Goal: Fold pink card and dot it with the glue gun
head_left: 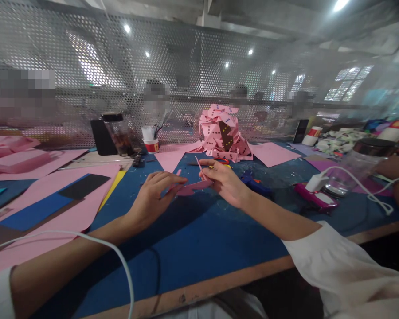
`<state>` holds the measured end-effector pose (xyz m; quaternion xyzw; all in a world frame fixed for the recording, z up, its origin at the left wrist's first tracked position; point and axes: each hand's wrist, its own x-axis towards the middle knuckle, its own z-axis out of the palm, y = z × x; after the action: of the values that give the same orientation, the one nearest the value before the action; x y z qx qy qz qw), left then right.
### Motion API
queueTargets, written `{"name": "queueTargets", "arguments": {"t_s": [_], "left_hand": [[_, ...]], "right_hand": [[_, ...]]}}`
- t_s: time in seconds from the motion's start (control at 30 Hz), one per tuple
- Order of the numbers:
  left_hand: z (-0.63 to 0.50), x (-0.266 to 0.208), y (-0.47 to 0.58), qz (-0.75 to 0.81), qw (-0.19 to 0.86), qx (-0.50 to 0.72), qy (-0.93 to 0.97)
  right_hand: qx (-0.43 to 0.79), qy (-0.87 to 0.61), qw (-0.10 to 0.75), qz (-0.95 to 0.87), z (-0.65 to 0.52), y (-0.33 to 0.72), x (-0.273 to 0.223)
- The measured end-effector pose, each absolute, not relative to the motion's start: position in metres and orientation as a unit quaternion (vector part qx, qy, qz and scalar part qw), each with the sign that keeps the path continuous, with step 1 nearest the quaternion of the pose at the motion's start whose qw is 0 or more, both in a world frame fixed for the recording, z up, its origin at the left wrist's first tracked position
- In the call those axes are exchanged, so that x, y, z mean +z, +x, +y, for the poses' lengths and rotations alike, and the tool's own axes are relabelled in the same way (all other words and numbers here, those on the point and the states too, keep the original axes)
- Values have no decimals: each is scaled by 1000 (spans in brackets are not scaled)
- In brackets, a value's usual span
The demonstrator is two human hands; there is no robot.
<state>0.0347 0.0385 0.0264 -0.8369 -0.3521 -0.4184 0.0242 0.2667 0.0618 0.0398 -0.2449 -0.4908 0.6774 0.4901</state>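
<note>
Has the wooden table edge (193, 292) nearest, with a white cable (121, 257) curving across the left forearm and the blue tabletop (173, 252) just beyond. Holds the pink piece (194, 188) raised over that blue surface, between the two hands. Pinches its left end in the left hand (155, 192), fingers drawn in toward the thumb. Grips its right end at the fingertips of the right hand (228, 179), with a thin pink strip (198, 165) standing up just beside them; cannot tell whether joined to the piece or separate.

Shows at left, near the left forearm, a large pink sheet (53, 254) with a blue strip (41, 207), a black strip (84, 186) and a brown strip (5, 237) overlapping on top, plus a yellow sheet (111, 192) along its edge. Shows at right, beyond the right forearm, a blue tool (256, 184), too blurred to name, then a magenta device (317, 198) with a white plug (316, 181) against it.

Places scissors (222, 160) just past the right hand, partly hidden. Rises behind those into a dotted pink paper figure (216, 135), with another flat pink sheet (274, 153) at its right. Lines up farther left a red-and-white cup (151, 146) and a dark-lidded jar (119, 135). Ends at a perforated screen (186, 57).
</note>
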Motion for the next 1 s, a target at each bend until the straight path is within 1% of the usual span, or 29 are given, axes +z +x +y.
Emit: {"name": "queueTargets", "arguments": {"t_s": [0.2, 0.4, 0.6, 0.7, 1.0], "left_hand": [[42, 29, 32, -402, -103, -469, -780], [53, 20, 26, -500, -316, -453, -668], [50, 21, 33, -473, -472, -460, -585], [48, 23, 34, -447, -511, -469, -564], [57, 23, 27, -428, -543, -515, -507]], "right_hand": [[701, -249, 518, -423, 71, 270, 38], [707, -234, 549, -380, 75, 272, 37], [706, -219, 565, -366, 79, 273, 36], [690, -221, 576, -379, 81, 275, 33], [659, -267, 551, -438, 89, 282, 27]]}}
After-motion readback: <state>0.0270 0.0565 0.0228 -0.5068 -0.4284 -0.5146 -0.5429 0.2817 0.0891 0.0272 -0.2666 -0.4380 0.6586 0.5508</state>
